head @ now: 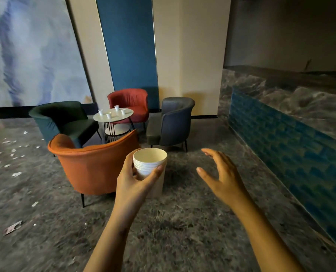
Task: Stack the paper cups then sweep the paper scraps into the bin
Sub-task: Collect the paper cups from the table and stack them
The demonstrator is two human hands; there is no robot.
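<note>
My left hand (132,180) grips a stack of several white paper cups (150,162), held upright in front of me with the open mouth facing up. To its right, my right hand (220,173) hovers with fingers spread and holds nothing. Several more white paper cups (112,112) stand apart on a small round table (128,115) farther ahead, among the armchairs. White paper scraps (16,174) lie scattered over the dark floor at the left. No bin is in view.
An orange armchair (92,165) stands just ahead of my hands; green (65,122), red (130,103) and grey (175,122) armchairs ring the table. A blue-tiled counter (291,146) runs along the right. Open floor lies between the chairs and counter.
</note>
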